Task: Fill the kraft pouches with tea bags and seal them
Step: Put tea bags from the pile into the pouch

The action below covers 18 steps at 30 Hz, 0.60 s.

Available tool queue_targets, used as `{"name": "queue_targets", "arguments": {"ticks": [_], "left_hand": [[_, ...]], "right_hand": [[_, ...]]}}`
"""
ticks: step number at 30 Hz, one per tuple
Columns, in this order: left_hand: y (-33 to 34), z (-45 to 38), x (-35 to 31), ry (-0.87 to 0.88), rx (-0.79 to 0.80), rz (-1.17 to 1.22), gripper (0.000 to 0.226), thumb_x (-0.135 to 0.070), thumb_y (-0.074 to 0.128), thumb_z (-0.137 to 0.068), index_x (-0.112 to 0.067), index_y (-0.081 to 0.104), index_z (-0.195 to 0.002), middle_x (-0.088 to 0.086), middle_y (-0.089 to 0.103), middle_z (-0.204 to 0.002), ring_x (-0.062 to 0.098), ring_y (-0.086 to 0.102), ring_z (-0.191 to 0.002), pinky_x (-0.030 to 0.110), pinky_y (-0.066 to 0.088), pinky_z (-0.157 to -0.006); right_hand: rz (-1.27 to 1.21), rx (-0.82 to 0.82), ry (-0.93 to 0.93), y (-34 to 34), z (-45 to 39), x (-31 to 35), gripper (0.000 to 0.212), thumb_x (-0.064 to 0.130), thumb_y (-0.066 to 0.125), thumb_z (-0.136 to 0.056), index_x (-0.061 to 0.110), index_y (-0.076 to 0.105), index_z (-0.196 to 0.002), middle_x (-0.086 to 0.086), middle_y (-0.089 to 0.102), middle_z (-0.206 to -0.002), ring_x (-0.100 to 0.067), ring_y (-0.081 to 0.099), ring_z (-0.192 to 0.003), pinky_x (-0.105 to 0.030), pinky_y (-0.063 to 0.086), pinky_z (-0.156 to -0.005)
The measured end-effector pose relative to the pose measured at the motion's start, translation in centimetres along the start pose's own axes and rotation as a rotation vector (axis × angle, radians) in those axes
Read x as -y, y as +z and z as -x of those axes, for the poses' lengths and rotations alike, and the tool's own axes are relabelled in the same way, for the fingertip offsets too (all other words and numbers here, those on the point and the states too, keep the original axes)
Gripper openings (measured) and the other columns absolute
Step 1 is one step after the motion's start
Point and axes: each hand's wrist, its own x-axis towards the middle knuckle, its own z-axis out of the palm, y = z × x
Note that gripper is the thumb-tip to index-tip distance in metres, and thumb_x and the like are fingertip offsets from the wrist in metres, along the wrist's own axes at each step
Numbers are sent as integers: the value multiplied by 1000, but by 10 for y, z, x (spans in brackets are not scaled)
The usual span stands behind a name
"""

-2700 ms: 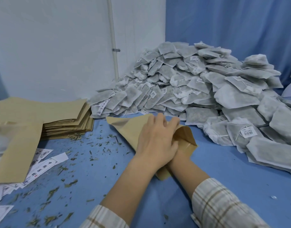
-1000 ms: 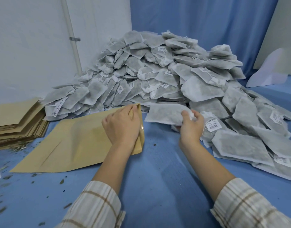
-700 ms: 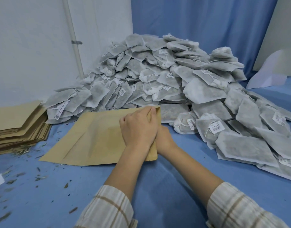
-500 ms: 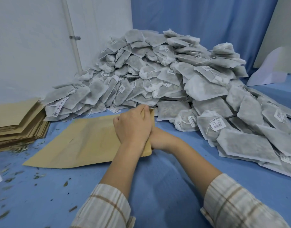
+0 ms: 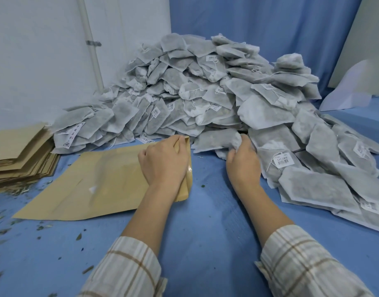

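We are seeing the left hand (image 5: 163, 162) gripping the pouch (image 5: 102, 181) mouth, pouch lying flat on the desk (image 5: 205, 232). The right hand (image 5: 243, 161) fingers are pinching a tea bag (image 5: 214, 140) at the pile's (image 5: 205, 93) near edge.

Blue worktop (image 5: 205, 221) carries a tea-bag heap (image 5: 205, 93) far right, kraft pouch (image 5: 94, 185) centre-left, pouch stack (image 5: 19, 155) far left, and scattered leaf bits (image 5: 42, 228).

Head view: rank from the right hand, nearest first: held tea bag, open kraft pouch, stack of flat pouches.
1. Tea bag: gripped by the right hand, at the pile's edge.
2. Kraft pouch: to its left, mouth held by the left hand.
3. Stack of flat pouches: far left.
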Motion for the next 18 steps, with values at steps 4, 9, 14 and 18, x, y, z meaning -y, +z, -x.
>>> {"name": "queue_targets", "arguments": {"ticks": [4, 9, 14, 18], "left_hand": [[1, 1, 1, -7, 3, -11, 33, -40, 36, -97, -31, 68, -100, 3, 69, -89, 26, 56, -91, 35, 35, -91], [-2, -3, 6, -38, -39, 4, 33, -39, 38, -96, -30, 69, -101, 5, 69, -90, 28, 57, -93, 35, 35, -90], [-3, -3, 6, -31, -75, -3, 31, -39, 39, -97, -29, 69, -101, 6, 68, -90, 29, 56, -93, 36, 34, -88], [0, -2, 1, -10, -69, 10, 31, -39, 39, -96, -27, 68, -95, 7, 69, -91, 29, 56, -94, 36, 32, -88]], "right_hand": [[-682, -101, 241, -7, 12, 23, 33, 18, 53, -86, 22, 46, -117, 12, 58, -81, -8, 55, -70, -16, 40, -60], [-1491, 205, 672, -7, 12, 28, 13, 5, 48, -85, 5, 57, -76, -5, 57, -66, -15, 58, -61, -25, 53, -53], [-1594, 405, 642, -8, 16, 31, 20, 4, 44, -86, 7, 57, -71, -5, 55, -67, -13, 56, -57, -21, 51, -50], [-1261, 724, 484, -3, 27, 46, 16, 1, 45, -91, 2, 57, -101, -9, 63, -81, -14, 64, -66, -25, 55, -57]]}}
